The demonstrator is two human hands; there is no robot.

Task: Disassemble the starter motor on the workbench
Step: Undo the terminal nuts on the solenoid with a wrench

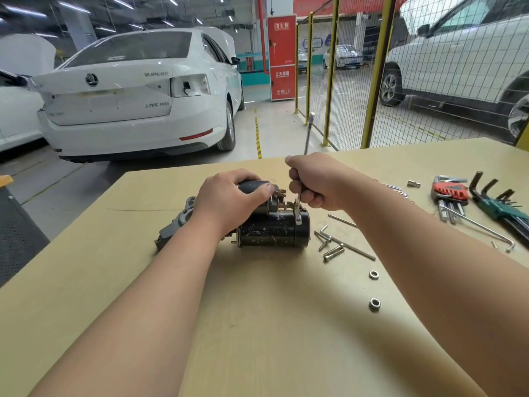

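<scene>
— How many motors are on the surface (257,325)?
— One starter motor (273,232). It is a scuffed black cylinder with a grey cast nose, lying on its side mid-surface on pale smooth wood.
— And the hands?
— The left hand (232,200) grips the motor's smaller upper cylinder. The right hand (313,181) is fisted round one slim steel wrench (298,209).
— Loose bits?
— Two shiny hex nuts (373,274) lie to the right. There are also two hex-key sets, one in a red holder (449,191) and one in a green holder (499,209).
</scene>
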